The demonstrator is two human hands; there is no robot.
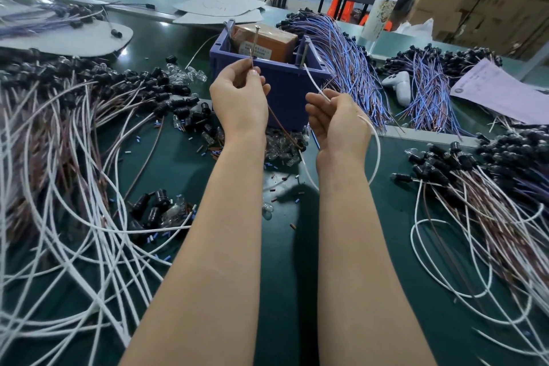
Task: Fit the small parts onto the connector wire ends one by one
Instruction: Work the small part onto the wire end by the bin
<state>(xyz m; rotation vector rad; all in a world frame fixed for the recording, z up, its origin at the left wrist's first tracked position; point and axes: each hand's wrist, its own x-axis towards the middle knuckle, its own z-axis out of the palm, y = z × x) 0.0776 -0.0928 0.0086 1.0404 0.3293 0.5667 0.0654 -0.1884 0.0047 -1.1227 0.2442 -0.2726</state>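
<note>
My left hand (240,95) pinches the bare end of a thin brown wire (282,128), which trails down to the green table between my wrists. My right hand (338,119) grips a white wire (313,80); its free end points up toward the blue bin, and the rest loops down past my right wrist. Both hands hover just in front of the blue bin (285,83). Small clear bulbs (279,148) and tiny coloured sleeves (274,183) lie scattered under my hands. Whether a small part is on either wire end is too small to tell.
Piles of white and brown wires with black sockets (74,140) fill the left, and a similar pile (481,184) the right. Blue-purple wire bundles (350,68) lie behind the bin, beside a white game controller (399,83), a bottle (380,9) and a paper sheet (499,92).
</note>
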